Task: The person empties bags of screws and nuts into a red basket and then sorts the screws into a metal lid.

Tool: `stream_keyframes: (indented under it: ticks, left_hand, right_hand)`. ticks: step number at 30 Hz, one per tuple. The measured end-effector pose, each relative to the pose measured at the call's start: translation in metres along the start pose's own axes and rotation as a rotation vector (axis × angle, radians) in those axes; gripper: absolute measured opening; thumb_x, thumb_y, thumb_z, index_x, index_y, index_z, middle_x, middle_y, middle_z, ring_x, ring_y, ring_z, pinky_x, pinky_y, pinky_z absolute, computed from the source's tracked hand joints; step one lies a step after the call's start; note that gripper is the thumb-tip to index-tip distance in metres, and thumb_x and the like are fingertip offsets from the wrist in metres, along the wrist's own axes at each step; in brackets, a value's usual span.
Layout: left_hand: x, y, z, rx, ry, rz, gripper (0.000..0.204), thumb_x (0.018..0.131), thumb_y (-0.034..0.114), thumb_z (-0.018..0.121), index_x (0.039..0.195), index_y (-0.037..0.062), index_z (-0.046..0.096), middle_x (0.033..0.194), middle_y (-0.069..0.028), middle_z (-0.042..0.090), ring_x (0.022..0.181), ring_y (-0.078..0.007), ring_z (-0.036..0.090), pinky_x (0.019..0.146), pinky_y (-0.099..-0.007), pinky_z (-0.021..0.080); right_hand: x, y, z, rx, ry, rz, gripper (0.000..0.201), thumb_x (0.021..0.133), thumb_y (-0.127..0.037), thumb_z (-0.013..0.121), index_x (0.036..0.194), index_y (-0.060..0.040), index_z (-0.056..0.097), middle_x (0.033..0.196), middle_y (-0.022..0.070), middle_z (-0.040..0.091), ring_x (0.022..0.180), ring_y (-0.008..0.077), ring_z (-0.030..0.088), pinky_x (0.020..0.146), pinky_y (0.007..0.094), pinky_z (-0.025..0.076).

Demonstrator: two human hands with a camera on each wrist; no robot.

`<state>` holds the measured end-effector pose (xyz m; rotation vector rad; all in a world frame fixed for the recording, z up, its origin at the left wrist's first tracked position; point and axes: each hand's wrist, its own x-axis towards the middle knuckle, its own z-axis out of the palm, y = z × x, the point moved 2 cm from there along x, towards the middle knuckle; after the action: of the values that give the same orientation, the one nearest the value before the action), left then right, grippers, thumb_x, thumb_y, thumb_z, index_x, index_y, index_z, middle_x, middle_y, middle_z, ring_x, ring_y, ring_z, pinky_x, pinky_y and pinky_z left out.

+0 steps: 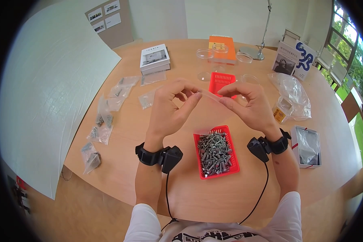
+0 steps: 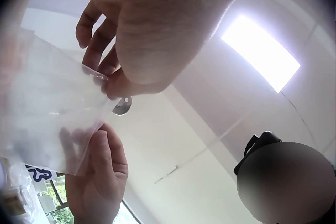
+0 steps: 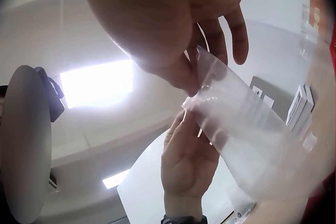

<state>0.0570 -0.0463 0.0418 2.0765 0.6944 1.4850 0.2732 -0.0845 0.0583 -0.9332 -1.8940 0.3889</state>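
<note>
A clear plastic bag (image 1: 209,113) hangs between both hands over the table, its top edge stretched from one hand to the other. My left hand (image 1: 171,108) pinches one top corner between thumb and fingers. The other corner is pinched by my right hand (image 1: 248,105). In the right wrist view the bag (image 3: 257,134) looks thin and see-through, with fingers showing behind it. Below the bag's lower edge stands a red plastic basket (image 1: 235,163) filled with screws and bolts (image 1: 215,151).
Small clear bags of hardware (image 1: 103,121) lie along the left. A second red basket (image 1: 221,77), clear round dishes (image 1: 205,53), an orange book (image 1: 228,54) and a white book (image 1: 154,56) stand farther back. A white box (image 1: 308,147) and crumpled plastic (image 1: 296,97) are at right.
</note>
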Motion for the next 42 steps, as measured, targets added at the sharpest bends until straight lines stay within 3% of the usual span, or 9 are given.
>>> stream_keyframes:
  ticks: [4,7,13,19,28,32,34,37,42]
  left_hand:
    - [0.000,0.004,0.004,0.017,0.029,0.013,0.008,0.085,0.005,0.070,0.091,0.0031,0.073,0.084,-0.0060,0.071,0.073,-0.0147,0.062,0.064,-0.0282,0.045]
    - [0.000,0.009,0.006,0.082,0.048,0.055,0.008,0.084,0.004,0.070,0.090,0.0027,0.074,0.084,-0.0074,0.072,0.072,-0.0157,0.064,0.064,-0.0282,0.045]
    - [0.000,0.021,0.010,0.194,0.080,0.128,0.006,0.082,0.003,0.070,0.086,-0.0005,0.073,0.082,-0.0104,0.071,0.071,-0.0205,0.068,0.062,-0.0304,0.050]
    - [-0.001,0.023,0.008,0.213,0.088,0.183,0.006,0.079,0.002,0.071,0.083,-0.0024,0.072,0.081,-0.0114,0.071,0.071,-0.0223,0.069,0.063,-0.0315,0.053]
    - [-0.003,0.025,0.009,0.094,0.122,0.130,0.006,0.077,-0.001,0.069,0.083,-0.0006,0.071,0.085,-0.0076,0.071,0.078,-0.0170,0.065,0.070,-0.0295,0.049]
    - [-0.006,0.024,0.004,0.035,0.171,0.095,0.010,0.077,-0.005,0.068,0.085,-0.0015,0.071,0.088,-0.0068,0.070,0.082,-0.0133,0.059,0.072,-0.0274,0.044]
    - [-0.005,0.022,0.001,0.021,0.220,0.129,0.006,0.077,0.000,0.070,0.084,-0.0003,0.071,0.086,-0.0067,0.071,0.078,-0.0149,0.063,0.070,-0.0285,0.046]
    - [-0.005,0.019,0.000,-0.018,0.253,0.143,0.006,0.078,0.003,0.071,0.084,0.0010,0.072,0.085,-0.0064,0.072,0.077,-0.0148,0.064,0.069,-0.0285,0.046]
    - [-0.005,0.018,0.000,-0.031,0.251,0.123,0.007,0.078,0.003,0.071,0.085,0.0010,0.073,0.086,-0.0062,0.072,0.078,-0.0147,0.064,0.069,-0.0284,0.046]
  right_hand:
    - [0.006,-0.002,0.005,-0.143,0.027,-0.115,0.022,0.085,-0.014,0.073,0.098,0.0032,0.070,0.088,0.0131,0.072,0.082,0.0229,0.070,0.077,0.0310,0.055]
    - [0.013,-0.012,0.009,-0.098,-0.074,-0.015,0.019,0.084,-0.014,0.071,0.092,0.0027,0.069,0.083,0.0142,0.069,0.078,0.0261,0.068,0.071,0.0334,0.052]
    - [0.014,-0.016,0.023,-0.073,0.045,-0.058,0.014,0.081,-0.010,0.069,0.086,0.0029,0.068,0.076,0.0141,0.065,0.070,0.0267,0.064,0.064,0.0352,0.049]
    - [0.015,-0.016,0.030,-0.028,0.064,-0.034,0.016,0.077,-0.013,0.072,0.082,0.0019,0.068,0.074,0.0102,0.065,0.069,0.0221,0.064,0.063,0.0327,0.049]
    - [0.014,-0.013,0.015,0.025,-0.001,0.229,0.018,0.073,-0.017,0.072,0.076,0.0001,0.069,0.071,0.0040,0.067,0.067,0.0104,0.061,0.066,0.0265,0.050]
    - [0.010,0.000,0.006,0.212,-0.018,0.255,0.014,0.075,-0.012,0.072,0.078,0.0009,0.069,0.072,0.0012,0.066,0.068,0.0076,0.061,0.066,0.0237,0.050]
    - [0.007,0.003,0.002,0.316,0.000,0.280,0.011,0.077,-0.009,0.071,0.080,0.0012,0.069,0.072,0.0002,0.066,0.069,0.0066,0.061,0.065,0.0227,0.050]
    - [0.000,0.005,-0.007,0.300,0.002,0.294,0.008,0.081,-0.006,0.071,0.085,0.0017,0.070,0.077,0.0006,0.066,0.074,0.0056,0.062,0.066,0.0224,0.050]
    - [-0.001,0.005,-0.011,0.255,-0.002,0.140,0.016,0.083,-0.009,0.074,0.093,0.0020,0.071,0.088,0.0059,0.071,0.081,0.0113,0.067,0.072,0.0281,0.054]
